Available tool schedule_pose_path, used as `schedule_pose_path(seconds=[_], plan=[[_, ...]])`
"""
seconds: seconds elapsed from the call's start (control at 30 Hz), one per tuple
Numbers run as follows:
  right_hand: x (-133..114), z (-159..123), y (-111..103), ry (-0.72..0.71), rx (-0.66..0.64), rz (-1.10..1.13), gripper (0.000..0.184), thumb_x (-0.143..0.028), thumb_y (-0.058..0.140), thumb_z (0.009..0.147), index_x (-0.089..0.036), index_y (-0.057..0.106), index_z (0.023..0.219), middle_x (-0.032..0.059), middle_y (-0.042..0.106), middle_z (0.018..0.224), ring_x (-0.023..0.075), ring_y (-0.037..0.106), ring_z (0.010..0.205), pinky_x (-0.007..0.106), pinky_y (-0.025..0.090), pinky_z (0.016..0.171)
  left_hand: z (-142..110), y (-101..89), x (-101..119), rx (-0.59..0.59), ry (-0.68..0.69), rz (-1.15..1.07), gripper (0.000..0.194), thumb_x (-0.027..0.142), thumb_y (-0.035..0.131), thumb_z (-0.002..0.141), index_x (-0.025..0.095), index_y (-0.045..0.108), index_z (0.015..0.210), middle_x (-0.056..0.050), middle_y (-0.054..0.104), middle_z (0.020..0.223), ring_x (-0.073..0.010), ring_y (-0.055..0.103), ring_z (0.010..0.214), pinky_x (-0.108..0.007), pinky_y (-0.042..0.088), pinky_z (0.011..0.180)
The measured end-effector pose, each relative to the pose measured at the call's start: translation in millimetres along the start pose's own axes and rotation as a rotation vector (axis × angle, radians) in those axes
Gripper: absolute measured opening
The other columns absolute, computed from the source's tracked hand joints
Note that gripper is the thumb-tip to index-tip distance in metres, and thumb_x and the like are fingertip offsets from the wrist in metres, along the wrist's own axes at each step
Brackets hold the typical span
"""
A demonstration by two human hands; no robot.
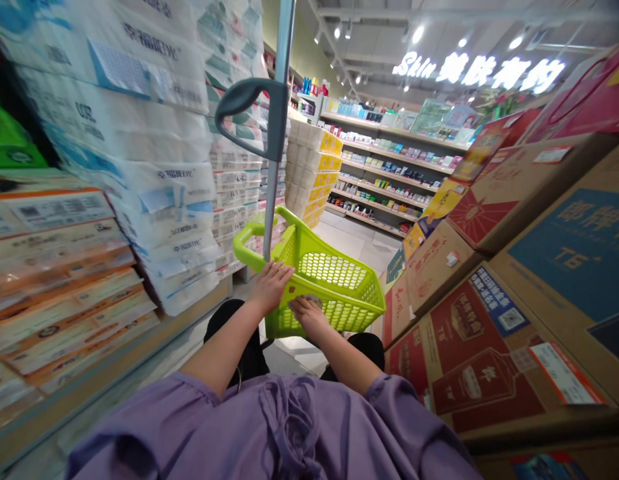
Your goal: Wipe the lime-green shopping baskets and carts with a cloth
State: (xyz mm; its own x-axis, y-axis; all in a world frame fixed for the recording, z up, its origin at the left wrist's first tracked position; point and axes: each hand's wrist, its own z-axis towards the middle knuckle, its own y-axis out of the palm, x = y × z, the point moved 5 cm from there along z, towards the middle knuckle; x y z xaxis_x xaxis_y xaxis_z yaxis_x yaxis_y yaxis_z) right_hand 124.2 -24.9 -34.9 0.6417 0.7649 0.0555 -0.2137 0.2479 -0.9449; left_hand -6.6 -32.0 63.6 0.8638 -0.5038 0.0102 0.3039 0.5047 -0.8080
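A lime-green shopping basket [342, 273] with perforated walls stands on the floor in front of my knees. A grey pull handle [244, 120] on a metal pole rises from its left end. My left hand [272, 285] rests on the near rim beside the pole, fingers over the edge. Against the near outer wall lies my right hand [309, 316], fingers extended over a greyish patch [313, 301]. Whether that patch is a label or a thin loose piece cannot be made out. A small reddish mark [291, 289] shows on the wall between the hands.
Stacked tissue packs [174, 173] rise on the left, with flat boxed packs [64, 280] lower down. Cardboard cartons [479, 333] crowd the right side. Ahead, a tiled aisle [344, 233] leads to shelves [389, 163] of small products.
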Motion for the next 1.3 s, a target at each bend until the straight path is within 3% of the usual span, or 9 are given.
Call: schedule_pose_path(seconds=[0.1,0.23,0.37,0.6,0.77,0.93,1.03,1.2,1.3], plan=[[2,-10,9,0.002,0.016,-0.019,0.042,-0.014,0.041,0.096,-0.018,0.048,0.137,0.0090,0.051,0.140,0.0213,0.036,0.137,0.043,0.032,0.112,9,-1.2,0,0.004,-0.068,0.005,0.047,0.011,0.047,0.081,0.021,0.060,0.125,-0.009,0.063,0.124,-0.0264,0.047,0.126,-0.048,0.024,0.115],[5,-6,5,-0.010,-0.013,-0.023,0.042,-0.023,0.042,0.097,-0.023,0.046,0.139,0.0069,0.048,0.143,0.0212,0.035,0.137,0.046,0.026,0.114,16,0.6,-1,-0.002,-0.129,0.029,0.042,0.012,0.047,0.081,0.019,0.065,0.118,-0.008,0.065,0.121,-0.0283,0.048,0.123,-0.049,0.025,0.114],[22,-10,-8,-0.020,-0.025,-0.027,0.040,-0.019,0.045,0.096,-0.026,0.051,0.135,0.0051,0.053,0.139,0.0200,0.041,0.132,0.040,0.037,0.107,20,2.3,-5,-0.036,-0.139,0.014,0.044,0.011,0.048,0.078,0.018,0.066,0.117,-0.009,0.066,0.119,-0.0284,0.048,0.123,-0.050,0.025,0.114],[51,-20,-27,0.097,0.124,0.001,0.026,-0.020,0.063,0.086,-0.025,0.069,0.110,0.0049,0.068,0.109,0.0208,0.059,0.099,0.033,0.052,0.088,20,3.7,-7,-0.011,-0.134,0.051,0.042,0.011,0.047,0.079,0.018,0.067,0.115,-0.009,0.066,0.120,-0.0302,0.049,0.122,-0.051,0.026,0.115],[36,17,-52,0.205,0.402,0.087,0.044,-0.014,0.051,0.089,-0.019,0.055,0.132,0.0111,0.056,0.132,0.0229,0.045,0.126,0.041,0.042,0.107,20,5.2,-9,0.004,-0.123,0.066,0.044,0.008,0.046,0.078,0.019,0.067,0.115,-0.009,0.066,0.120,-0.0291,0.050,0.122,-0.050,0.026,0.115],[29,42,-40,0.289,0.211,0.097,0.059,-0.018,0.050,0.089,-0.009,0.034,0.146,0.0169,0.035,0.150,0.0264,0.029,0.140,0.047,0.031,0.113,20,3.3,-8,-0.018,-0.104,0.069,0.044,0.008,0.049,0.077,0.020,0.066,0.116,-0.010,0.065,0.121,-0.0294,0.050,0.123,-0.051,0.026,0.115],[47,21,-33,0.325,0.177,0.120,0.064,-0.006,0.045,0.084,-0.014,0.035,0.146,0.0127,0.036,0.150,0.0232,0.033,0.139,0.043,0.032,0.113,19,2.7,-8,-0.029,-0.093,0.062,0.047,0.008,0.048,0.077,0.021,0.065,0.119,-0.010,0.064,0.123,-0.0291,0.049,0.125,-0.051,0.026,0.115],[89,-36,-37,0.456,0.244,0.142,0.069,0.002,0.042,0.078,-0.026,0.044,0.141,0.0073,0.053,0.138,0.0214,0.049,0.127,0.039,0.041,0.104,17,4.3,-6,-0.024,-0.097,0.070,0.048,0.008,0.047,0.078,0.020,0.064,0.121,-0.010,0.063,0.124,-0.0302,0.047,0.126,-0.052,0.026,0.115],[91,-41,-40,0.489,0.278,0.107,0.064,0.003,0.043,0.078,-0.025,0.054,0.133,0.0058,0.060,0.131,0.0215,0.052,0.121,0.038,0.042,0.102,17,6.2,-4,-0.011,-0.118,0.079,0.044,0.010,0.047,0.078,0.018,0.065,0.118,-0.011,0.063,0.125,-0.0319,0.047,0.126,-0.052,0.025,0.115]])
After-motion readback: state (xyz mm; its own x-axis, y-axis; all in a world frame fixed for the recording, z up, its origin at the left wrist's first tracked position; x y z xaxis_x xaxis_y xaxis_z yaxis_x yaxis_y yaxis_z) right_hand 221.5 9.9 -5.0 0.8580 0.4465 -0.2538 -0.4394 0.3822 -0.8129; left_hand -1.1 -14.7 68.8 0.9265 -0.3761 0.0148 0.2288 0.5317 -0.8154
